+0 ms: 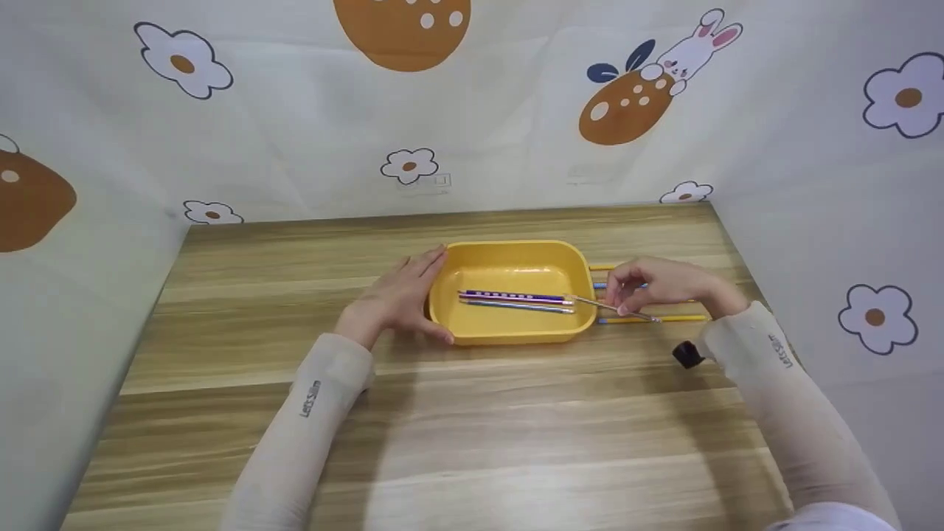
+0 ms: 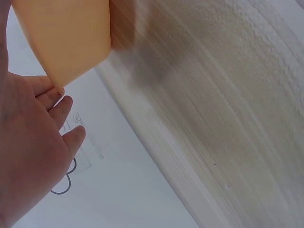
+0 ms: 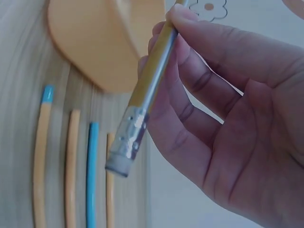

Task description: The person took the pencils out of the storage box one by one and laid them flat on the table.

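Observation:
A yellow plastic basin [image 1: 516,338] stands on the wooden table, with several pencils [image 1: 516,301] lying side by side inside it. My left hand [image 1: 402,295] rests against the basin's left end, fingers and thumb spread along it; the left wrist view shows fingertips at a corner of the basin [image 2: 71,42]. Over the basin's right rim, my right hand [image 1: 649,284] pinches a pencil [image 3: 147,85] between thumb and fingers. Its metal ferrule and pale eraser point away from the basin, and its other end reaches over the inside.
Right of the basin, several more pencils lie in a row on the table, among them a blue one [image 3: 92,175] and a yellow one with a blue end [image 3: 42,161]. A black object [image 1: 688,355] shows beside the right wrist. Patterned cloth [image 1: 310,133] encloses the table's back and sides.

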Motion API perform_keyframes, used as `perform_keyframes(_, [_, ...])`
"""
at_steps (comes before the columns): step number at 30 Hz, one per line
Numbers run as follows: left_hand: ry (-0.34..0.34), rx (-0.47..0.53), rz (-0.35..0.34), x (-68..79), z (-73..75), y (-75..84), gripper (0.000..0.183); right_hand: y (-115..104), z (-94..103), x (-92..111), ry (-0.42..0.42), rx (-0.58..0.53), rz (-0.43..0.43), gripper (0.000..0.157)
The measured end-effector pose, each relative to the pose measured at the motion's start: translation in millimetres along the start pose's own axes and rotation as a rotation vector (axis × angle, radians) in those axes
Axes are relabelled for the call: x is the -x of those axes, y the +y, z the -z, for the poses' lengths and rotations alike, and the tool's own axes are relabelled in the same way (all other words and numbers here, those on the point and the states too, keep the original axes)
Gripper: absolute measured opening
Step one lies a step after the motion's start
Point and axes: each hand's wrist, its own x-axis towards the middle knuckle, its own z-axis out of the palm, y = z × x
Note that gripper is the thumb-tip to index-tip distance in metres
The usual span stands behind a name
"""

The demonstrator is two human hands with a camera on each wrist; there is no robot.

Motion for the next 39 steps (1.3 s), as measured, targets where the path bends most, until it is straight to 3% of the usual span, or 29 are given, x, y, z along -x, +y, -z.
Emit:
perform_keyframes(10, [-0.009, -0.015, 0.003, -0.2, 0.3, 0.4, 0.140, 39, -6.6, 34, 0.106, 0.055, -0.084, 0.007])
perform_keyframes(17, [-0.009, -0.015, -0.001, 0.3, 1.6, 0.0, 0.140, 51, -18.4, 45, 0.187, 0.076, -0.121, 0.007])
perform_keyframes(28, [0.001, -0.002, -0.012, -1.4, -0.6, -0.8, 0.139, 64, -31.1, 48, 0.268, 0.248, -0.138, 0.012])
perform_keyframes(39, [-0.008, 0.003, -0.005, -0.7, -0.7, -1.1, 0.138, 71, -39.7, 50, 0.292, 0.320, -0.148, 0.014])
